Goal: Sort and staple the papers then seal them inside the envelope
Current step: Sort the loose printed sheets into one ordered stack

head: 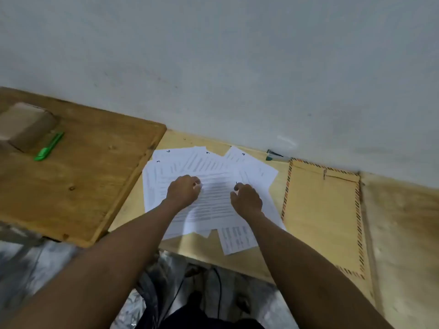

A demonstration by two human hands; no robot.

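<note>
Where both hands curl, fingers hidden, grip uncertain: left hand (184,189), right hand (247,198) on papers (213,200).

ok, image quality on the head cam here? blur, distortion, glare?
Head view: soft overall, print on the papers unreadable, only handwritten corner numbers legible; wide-angle bends the table edge and the wall line; dim, flat light, faint bright smear on the wall; both hands slightly smeared.
</note>
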